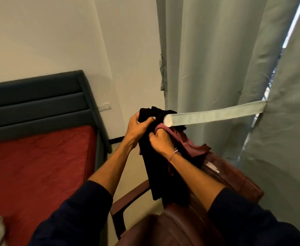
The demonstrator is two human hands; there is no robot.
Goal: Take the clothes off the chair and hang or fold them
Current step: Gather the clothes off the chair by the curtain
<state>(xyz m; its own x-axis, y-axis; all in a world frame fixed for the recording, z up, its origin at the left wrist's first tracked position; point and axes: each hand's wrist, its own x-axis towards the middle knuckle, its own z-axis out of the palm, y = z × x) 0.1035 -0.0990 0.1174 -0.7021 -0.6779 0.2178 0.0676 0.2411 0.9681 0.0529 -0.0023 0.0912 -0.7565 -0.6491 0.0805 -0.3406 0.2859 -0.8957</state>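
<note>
left hand (140, 125), right hand (160, 141), limp black garment (156, 167)

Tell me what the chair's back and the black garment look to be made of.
Chair: the back looks like glossy maroon leather or imitation leather, since it shows shiny highlights and a stitched seam; the armrest looks like dark wood. Black garment: soft matte fabric, possibly knit, hanging limp and folding where the left hand grips it.

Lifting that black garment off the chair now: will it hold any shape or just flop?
Probably floppy: the black garment hangs limp below the left hand. Likely light, since it bunches easily. The maroon garment in the right hand may drag along.
</note>
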